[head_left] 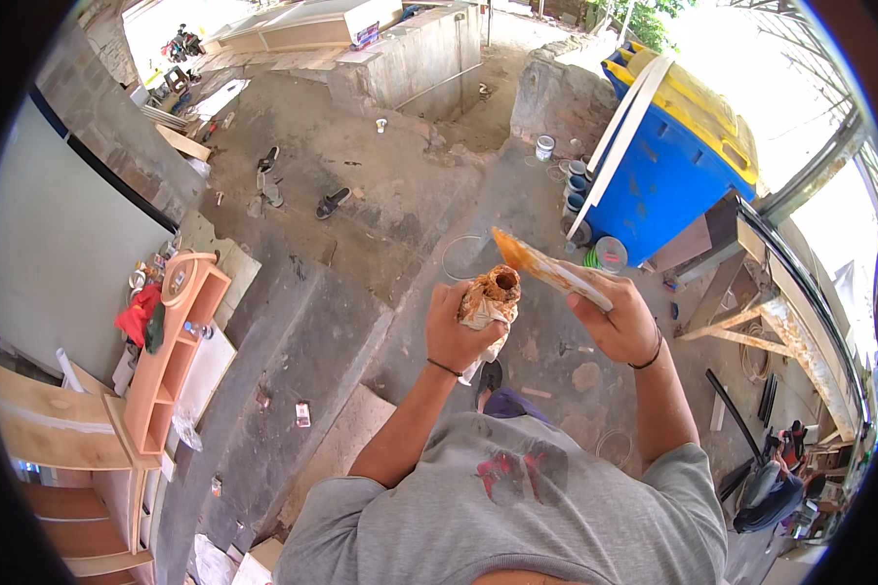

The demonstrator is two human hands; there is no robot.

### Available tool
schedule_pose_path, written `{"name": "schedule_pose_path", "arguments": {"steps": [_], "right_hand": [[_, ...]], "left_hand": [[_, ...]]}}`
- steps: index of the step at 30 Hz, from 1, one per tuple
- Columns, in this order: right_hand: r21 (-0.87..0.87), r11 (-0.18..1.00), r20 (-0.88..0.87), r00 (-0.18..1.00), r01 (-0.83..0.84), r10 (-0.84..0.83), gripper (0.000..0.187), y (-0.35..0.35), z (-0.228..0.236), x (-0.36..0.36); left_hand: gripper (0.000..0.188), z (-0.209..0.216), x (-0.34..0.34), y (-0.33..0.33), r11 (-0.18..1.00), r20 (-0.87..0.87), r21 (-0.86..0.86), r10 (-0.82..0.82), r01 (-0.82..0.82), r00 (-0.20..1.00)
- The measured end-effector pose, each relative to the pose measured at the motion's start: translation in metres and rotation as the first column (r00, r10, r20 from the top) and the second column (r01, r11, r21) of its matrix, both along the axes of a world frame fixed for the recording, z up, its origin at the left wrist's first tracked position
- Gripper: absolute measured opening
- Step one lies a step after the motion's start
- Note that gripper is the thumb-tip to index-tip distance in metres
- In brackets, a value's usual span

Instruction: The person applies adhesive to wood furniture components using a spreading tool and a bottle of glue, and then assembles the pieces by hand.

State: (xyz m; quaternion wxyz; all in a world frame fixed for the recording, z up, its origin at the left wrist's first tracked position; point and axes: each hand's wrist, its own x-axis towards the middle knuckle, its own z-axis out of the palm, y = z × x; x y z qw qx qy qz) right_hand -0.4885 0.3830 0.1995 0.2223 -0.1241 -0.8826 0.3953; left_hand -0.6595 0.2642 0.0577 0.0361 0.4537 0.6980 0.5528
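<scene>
My left hand [449, 327] is closed around a crumpled pale wrapper [488, 317] smeared with orange-brown paste. A dark round hole shows at its upper end, and a loose flap hangs beneath. Between the thumb and fingers of my right hand [622, 322] is a flat pale scraper [556, 271], tilted toward the wrapper. Orange-brown paste coats its far end, which stays slightly apart from the wrapper. How the scraper sits inside the right-hand fingers is partly hidden.
A blue bin [644, 175] with a yellow lid stands at right, pale strips leaning on it. Paint cans [576, 185] line its side. Wooden shelving [171, 356] stands left. Sandals [332, 203] and a small box [302, 414] lie on the concrete floor [361, 263].
</scene>
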Motion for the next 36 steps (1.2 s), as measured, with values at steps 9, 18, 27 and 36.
{"name": "schedule_pose_path", "arguments": {"steps": [9,18,27,36], "right_hand": [[0.160,0.954,-0.030,0.965,-0.252,0.260,0.048,0.136,0.007,-0.108],[0.238,0.927,0.087,0.957,-0.291,0.278,0.053,0.226,0.004,-0.243],[0.260,0.924,0.149,0.958,-0.279,0.247,0.058,0.297,0.003,-0.374],[0.373,0.865,0.234,0.936,-0.335,0.262,0.058,0.372,-0.021,-0.508]], "left_hand": [[0.049,0.014,-0.090,0.109,0.996,0.084,-0.022,0.090,-0.089,0.992],[0.050,0.018,-0.215,0.196,0.976,0.188,-0.148,0.185,-0.159,0.965],[0.053,0.027,-0.349,0.260,0.967,0.110,-0.085,0.249,-0.241,0.962],[0.051,0.023,-0.468,0.310,0.925,0.144,-0.162,0.366,-0.343,0.919]]}}
